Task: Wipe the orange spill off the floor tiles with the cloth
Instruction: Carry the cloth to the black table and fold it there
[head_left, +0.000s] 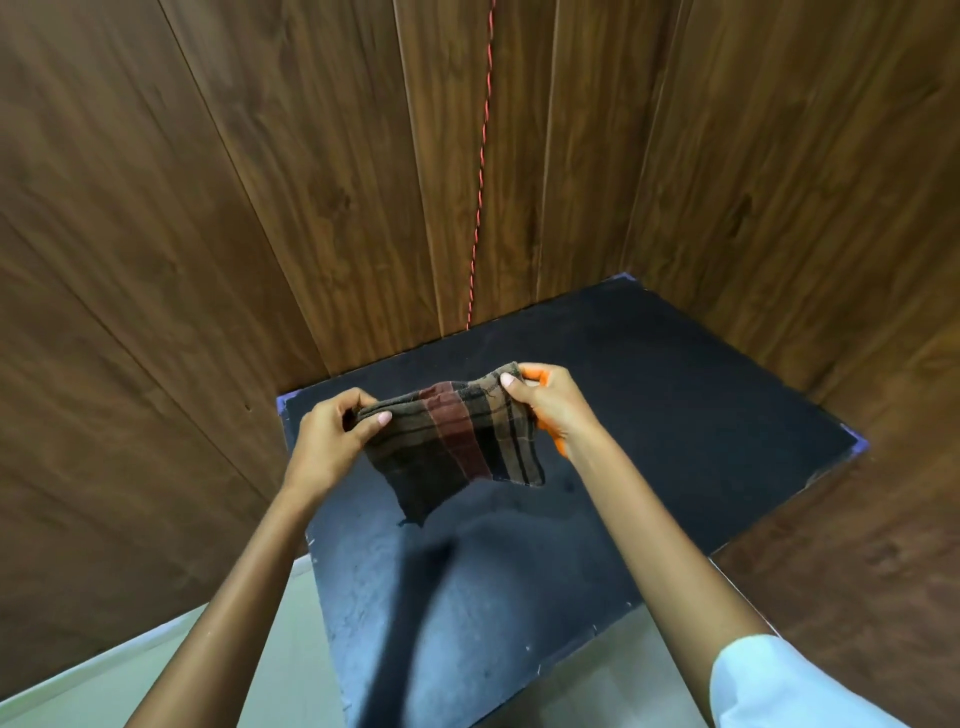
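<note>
Both hands pinch the cloth (457, 441) taut, centre frame: left hand (332, 441), right hand (550, 405) at top corners | hangs above dark board (675, 389) (likely spread ready for wiping) | orange (535, 375) peeks behind right hand

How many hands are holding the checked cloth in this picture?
2. The left hand pinches the left end of the cloth; the right hand pinches its upper right corner. Both are above the dark mat.
</note>
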